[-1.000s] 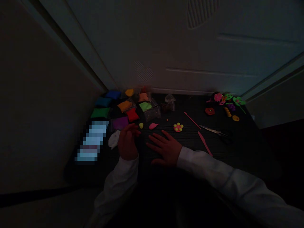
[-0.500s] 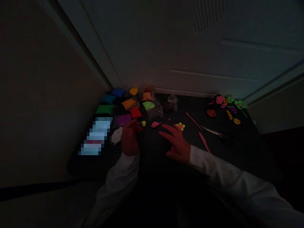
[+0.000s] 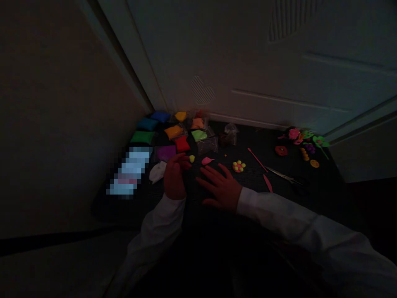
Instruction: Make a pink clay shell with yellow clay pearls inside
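My left hand point(image 3: 174, 178) is turned on its side, fingers stretched toward the right and slightly bent. No object shows in it, though its palm is partly hidden. Just beyond its fingertips lies a small yellow lump of clay point(image 3: 192, 159). My right hand point(image 3: 220, 188) is spread, palm down and empty, over the dark table point(image 3: 198, 203). Near its fingers is a pink piece of clay point(image 3: 207, 160) with a pointed end. To its right sits a pink clay disc with several yellow balls point(image 3: 239, 166) around it, like a flower. A tiny orange ball point(image 3: 225, 155) lies between these.
Bags of coloured clay, such as a purple one point(image 3: 166, 153) and a green one point(image 3: 142, 137), cover the back left. A lit phone point(image 3: 130, 170) and white clay point(image 3: 157, 172) lie left. Rightward are a pink stick point(image 3: 257, 159), pink knife point(image 3: 268, 183), scissors point(image 3: 287, 177) and clay flowers point(image 3: 294, 133).
My right hand has moved left, away from the flower-like disc and closer to my left hand, its fingers flatter. My left hand has hardly moved; the whole view has shifted slightly.
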The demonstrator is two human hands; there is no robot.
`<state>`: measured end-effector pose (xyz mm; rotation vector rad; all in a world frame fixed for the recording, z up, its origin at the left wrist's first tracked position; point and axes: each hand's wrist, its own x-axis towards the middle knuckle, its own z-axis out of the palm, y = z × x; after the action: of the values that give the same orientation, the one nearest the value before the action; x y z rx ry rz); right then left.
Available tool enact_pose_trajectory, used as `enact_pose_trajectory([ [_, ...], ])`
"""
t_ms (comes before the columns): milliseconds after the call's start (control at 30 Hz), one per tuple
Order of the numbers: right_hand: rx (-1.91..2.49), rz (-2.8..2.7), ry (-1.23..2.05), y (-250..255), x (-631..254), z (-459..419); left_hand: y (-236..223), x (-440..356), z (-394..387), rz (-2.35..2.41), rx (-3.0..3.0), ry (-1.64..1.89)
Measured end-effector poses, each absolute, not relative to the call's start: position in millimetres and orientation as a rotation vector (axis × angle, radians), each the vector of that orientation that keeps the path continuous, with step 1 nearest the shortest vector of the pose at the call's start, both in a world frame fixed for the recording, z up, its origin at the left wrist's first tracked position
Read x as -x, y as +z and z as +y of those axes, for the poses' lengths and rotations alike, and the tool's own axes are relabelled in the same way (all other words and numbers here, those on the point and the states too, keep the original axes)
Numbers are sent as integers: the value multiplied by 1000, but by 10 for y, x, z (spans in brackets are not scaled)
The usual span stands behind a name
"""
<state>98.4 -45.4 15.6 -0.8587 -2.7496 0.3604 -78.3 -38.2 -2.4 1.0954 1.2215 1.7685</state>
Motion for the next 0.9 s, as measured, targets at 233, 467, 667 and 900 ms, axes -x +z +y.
enact_pose_trajectory([
  [233,813,-2883,334,54,-960,-432,-96,783,-355,1131,-1030,1816],
  [467,806,-2898,332,33,-941,-428,-79,789,-370,1122,-1005,1843],
  [667,805,-2871,375,62,-946,-444,-74,789,-356,1127,-1005,1849],
  [900,810,-2745,476,165,-1093,-389,-96,804,-354,1134,-1039,1835],
])
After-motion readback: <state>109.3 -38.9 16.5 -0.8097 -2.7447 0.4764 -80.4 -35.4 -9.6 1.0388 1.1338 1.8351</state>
